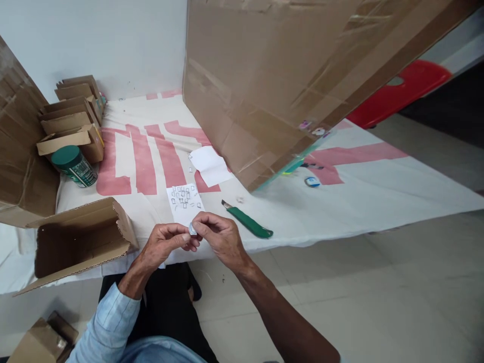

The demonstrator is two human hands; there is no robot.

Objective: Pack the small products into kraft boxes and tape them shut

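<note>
Between my two hands, over the table's front edge, is a small white piece with blue lines (192, 229); its exact kind is too small to make out. My left hand (166, 241) has its fingers closed at the piece's left side. From the right, my right hand (219, 234) pinches the same piece between thumb and forefinger. Just beyond the hands lies a white paper sheet (177, 206) bearing several small dark-outlined squares. A green utility knife (249, 223) rests to the right, its blade tip pointing to the upper left.
An open cardboard box (124, 229) stands at the left front. Behind it are a green canister (77, 169) and several small cartons (70, 118). A large cardboard panel (260, 101) leans across the back, near a folded white paper (212, 166), a tape roll (312, 182) and a red chair (401, 96).
</note>
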